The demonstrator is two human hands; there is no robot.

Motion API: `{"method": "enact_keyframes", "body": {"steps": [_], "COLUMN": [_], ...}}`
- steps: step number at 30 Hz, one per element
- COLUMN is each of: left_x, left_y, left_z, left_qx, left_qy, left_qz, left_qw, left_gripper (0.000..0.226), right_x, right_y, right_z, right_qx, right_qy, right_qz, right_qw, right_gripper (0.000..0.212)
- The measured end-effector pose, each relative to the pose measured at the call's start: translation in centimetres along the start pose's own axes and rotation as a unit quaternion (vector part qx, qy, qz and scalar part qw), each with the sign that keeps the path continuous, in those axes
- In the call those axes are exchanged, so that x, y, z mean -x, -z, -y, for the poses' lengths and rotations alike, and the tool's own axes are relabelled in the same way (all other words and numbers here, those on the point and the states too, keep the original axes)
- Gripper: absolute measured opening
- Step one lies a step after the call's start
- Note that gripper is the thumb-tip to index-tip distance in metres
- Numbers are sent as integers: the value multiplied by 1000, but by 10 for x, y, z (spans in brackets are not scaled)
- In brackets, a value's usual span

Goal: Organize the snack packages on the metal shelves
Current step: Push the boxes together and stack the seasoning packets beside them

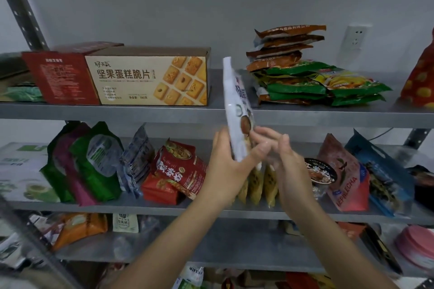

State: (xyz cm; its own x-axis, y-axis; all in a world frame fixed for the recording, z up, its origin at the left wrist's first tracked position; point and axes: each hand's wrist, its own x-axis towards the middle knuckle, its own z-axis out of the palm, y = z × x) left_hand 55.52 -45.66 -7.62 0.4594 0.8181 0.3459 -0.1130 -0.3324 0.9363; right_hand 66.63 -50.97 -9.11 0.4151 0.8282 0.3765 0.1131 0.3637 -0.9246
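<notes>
1. Now, at centre frame, the left hand [225, 166] grips the bottom of a white package [234, 101], held upright on edge. The right hand [284, 162] touches its lower right side, too blurred to tell whether it grips.
2. Behind the hands, the middle shelf [141, 206] carries yellow packets [256, 183] standing in a row. A red noodle bag [180, 169] and green bags [94, 159] at left lean untidily, seemingly still to sort.
3. Farther up, the upper shelf [117, 111] holds a squared-up biscuit box [150, 77] and a stack of packets [305, 73], with a gap between them. The task looks partly done.
</notes>
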Motion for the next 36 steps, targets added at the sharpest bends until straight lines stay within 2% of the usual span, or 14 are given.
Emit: {"method": "enact_keyframes", "body": {"steps": [3, 5, 10, 17, 21, 24, 26, 27, 28, 30, 31, 33, 34, 36], "left_x": [-3, -5, -10, -14, -19, -23, -27, -29, -31, -34, -35, -39, -41, -49], "left_y": [6, 13, 23, 24, 31, 32, 33, 33, 33, 34, 34, 36, 37, 43], "left_z": [0, -3, -10, -7, -7, -9, -10, -11, -12, -14, -15, -15, -16, -14], "left_qx": [79, 116, 112, 9, 32, 41, 41, 43, 46, 44, 41, 21, -25, -216], "left_qy": [35, 55, 51, 57, 78, 93, 96, 98, 101, 108, 111, 111, 100, 40], "left_qz": [-31, -39, -8, -60, -71, -79, -84, -84, -83, -80, -78, -64, -60, -76], "left_qw": [996, 991, 992, 997, 994, 992, 991, 991, 990, 990, 990, 992, 993, 973], "left_gripper": [34, 17, 19, 28, 15, 11, 7, 7, 7, 7, 6, 2, 12, 41], "right_x": [0, -2, -6, -18, -24, -25, -24, -25, -27, -33, -35, -41, -43, -48], "right_y": [3, 6, 11, 10, 10, 12, 15, 15, 15, 13, 10, 5, 4, 3], "right_z": [-3, -3, 4, 5, 4, 1, -1, -3, -6, -12, -12, -12, -10, -8], "right_qx": [71, 103, -69, -93, -40, 115, 238, 336, 440, 570, 596, 609, 608, 608], "right_qy": [32, 24, -119, -94, -106, 14, 112, 161, 212, 274, 279, 281, 286, 300], "right_qz": [36, 17, 20, -51, -15, 24, 78, 99, 104, 87, 76, 53, 40, 28], "right_qw": [996, 994, 990, 990, 993, 993, 962, 923, 866, 770, 749, 740, 740, 735], "right_gripper": [33, 26, 55, 39, 46, 70, 90, 93, 92, 88, 89, 91, 89, 83]}}
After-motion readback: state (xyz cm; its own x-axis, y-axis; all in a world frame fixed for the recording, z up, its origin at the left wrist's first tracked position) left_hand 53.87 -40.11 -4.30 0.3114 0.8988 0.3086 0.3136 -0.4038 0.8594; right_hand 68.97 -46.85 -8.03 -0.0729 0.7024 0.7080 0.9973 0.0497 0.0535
